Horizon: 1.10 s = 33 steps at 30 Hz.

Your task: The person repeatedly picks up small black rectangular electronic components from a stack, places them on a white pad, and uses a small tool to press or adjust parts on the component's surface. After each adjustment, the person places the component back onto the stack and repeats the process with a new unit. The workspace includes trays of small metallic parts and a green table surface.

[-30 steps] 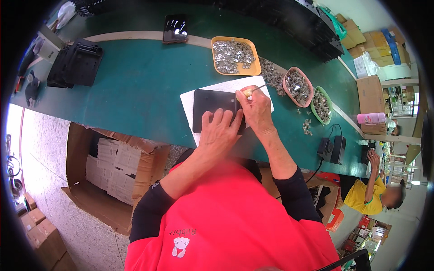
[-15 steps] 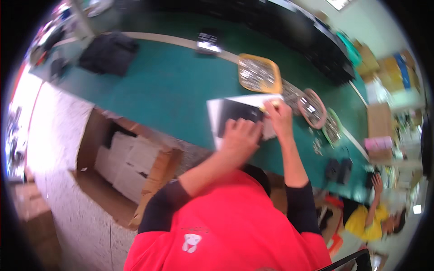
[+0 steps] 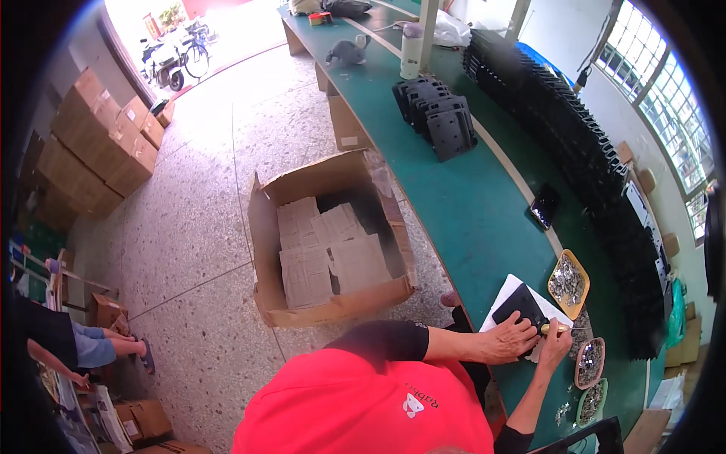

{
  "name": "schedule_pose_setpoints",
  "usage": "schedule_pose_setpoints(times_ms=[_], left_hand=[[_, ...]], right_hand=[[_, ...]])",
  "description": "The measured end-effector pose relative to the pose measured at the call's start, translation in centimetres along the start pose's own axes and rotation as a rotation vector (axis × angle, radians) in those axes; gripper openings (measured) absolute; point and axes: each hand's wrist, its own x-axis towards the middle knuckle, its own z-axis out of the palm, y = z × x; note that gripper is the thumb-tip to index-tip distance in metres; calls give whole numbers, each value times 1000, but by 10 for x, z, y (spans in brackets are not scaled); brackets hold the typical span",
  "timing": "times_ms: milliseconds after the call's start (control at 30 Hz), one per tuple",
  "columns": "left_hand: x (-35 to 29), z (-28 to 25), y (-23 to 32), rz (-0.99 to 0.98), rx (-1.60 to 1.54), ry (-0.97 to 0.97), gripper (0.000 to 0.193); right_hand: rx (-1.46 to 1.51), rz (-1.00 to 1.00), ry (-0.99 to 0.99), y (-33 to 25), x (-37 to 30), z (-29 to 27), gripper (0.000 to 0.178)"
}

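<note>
Head view: left hand (image 3: pixel 508 340), fingers spread, resting on black panel (image 3: pixel 522 298); right hand (image 3: pixel 556 345), to its right, closed round yellow-handled tool (image 3: pixel 555 329).

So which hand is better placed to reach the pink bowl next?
Probably the right hand: it is nearer the pink bowl, although it grips a yellow-handled tool. The left hand is farther away, lying on the black panel.

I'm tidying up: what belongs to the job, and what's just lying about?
In use: black plate under the left hand; yellow-handled tool in the right hand; white sheet; probably metal pieces.
Seemingly lying about: glossy black object, white bottle.
</note>
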Motion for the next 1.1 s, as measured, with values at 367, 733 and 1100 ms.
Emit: schedule_pose_setpoints(times_ms=[367,733,1100], left_hand=[[5,-5,0,-18,-121,221,53],[56,-65,-43,-79,-259,359,32],[71,-82,-10,-604,-1402,131,27]], right_hand=[[521,182,186,40,-44,-36,14],[461,308,40,-49,-66,-22,20],[705,350,81,-55,-80,-57,19]])
